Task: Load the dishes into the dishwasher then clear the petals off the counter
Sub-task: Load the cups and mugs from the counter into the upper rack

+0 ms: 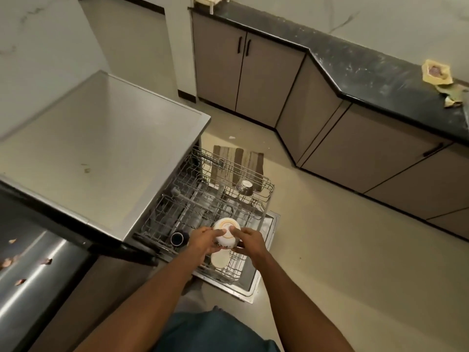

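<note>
**Entry: white bowl, held over lower rack of dishwasher**

Item: white bowl (226,232), upside down, base ring uppermost. Location: above the near end of the pulled-out lower rack (177,222), directly over a pale plate (220,259) already seated there.

Grip: left hand (205,240) and right hand (250,241) each curled around one side of the bowl, fingers clamped on its wall.

Handling advice: the bowl would best go down tilted between free prongs, clear of the plate and of the dark cup (177,238) just beside it; both hands should release only once it sat steady.

Other contents: steel cup (245,187) in the upper rack (243,179).

Surroundings: steel worktop (101,148) over the dishwasher; petals (45,261) on the surface at lower left; dark counter (355,69) opposite, bearing a yellow dish (436,72); striped mat (237,161) on the floor.
</note>
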Tool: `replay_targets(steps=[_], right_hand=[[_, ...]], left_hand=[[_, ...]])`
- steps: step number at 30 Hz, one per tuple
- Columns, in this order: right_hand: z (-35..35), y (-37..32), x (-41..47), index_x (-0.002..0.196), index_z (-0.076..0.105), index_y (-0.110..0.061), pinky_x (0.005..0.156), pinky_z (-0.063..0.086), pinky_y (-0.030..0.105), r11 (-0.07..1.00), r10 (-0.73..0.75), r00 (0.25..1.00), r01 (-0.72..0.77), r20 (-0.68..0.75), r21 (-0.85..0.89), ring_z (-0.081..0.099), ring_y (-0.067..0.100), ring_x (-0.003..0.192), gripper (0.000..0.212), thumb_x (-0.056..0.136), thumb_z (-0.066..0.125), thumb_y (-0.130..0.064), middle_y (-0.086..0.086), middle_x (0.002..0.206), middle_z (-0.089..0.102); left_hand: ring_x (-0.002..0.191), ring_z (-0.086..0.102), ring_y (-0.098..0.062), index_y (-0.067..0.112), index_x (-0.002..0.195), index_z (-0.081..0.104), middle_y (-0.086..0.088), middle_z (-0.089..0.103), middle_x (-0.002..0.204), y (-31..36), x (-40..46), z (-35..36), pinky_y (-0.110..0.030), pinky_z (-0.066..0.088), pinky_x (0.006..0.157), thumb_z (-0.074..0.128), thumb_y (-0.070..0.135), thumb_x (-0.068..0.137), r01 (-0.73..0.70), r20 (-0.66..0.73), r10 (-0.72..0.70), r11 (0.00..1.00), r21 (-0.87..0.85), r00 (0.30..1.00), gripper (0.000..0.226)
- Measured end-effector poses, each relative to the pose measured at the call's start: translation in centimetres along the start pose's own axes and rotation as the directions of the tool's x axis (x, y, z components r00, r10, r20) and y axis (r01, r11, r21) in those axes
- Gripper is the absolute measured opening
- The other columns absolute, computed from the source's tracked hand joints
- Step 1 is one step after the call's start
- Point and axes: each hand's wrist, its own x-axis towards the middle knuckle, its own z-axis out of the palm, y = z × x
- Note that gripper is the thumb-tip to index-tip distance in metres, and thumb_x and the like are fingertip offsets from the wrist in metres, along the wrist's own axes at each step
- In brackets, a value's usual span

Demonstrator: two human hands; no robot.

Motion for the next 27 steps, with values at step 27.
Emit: replay_targets(steps=[27], right_hand=[[8.5,-2.6,26.3,0.112,0.06,-0.014,0.079,0.064,0.045,0.961,0.185,0.938,-0.111,-0.294,0.252,0.076,0.031,0.094,0.049,0.076,0.092,-0.021,0.012,0.106,0.076]], left_hand=[[0.095,0.071,-0.032,0.003,0.113,0.058,-0.017,0.069,0.111,11.5,27.2,-0.1,-0.041,0.063,0.075,0.084,0.019,0.081,0.142,-0.144,-0.108,0.957,0.252,0.984,0.044]])
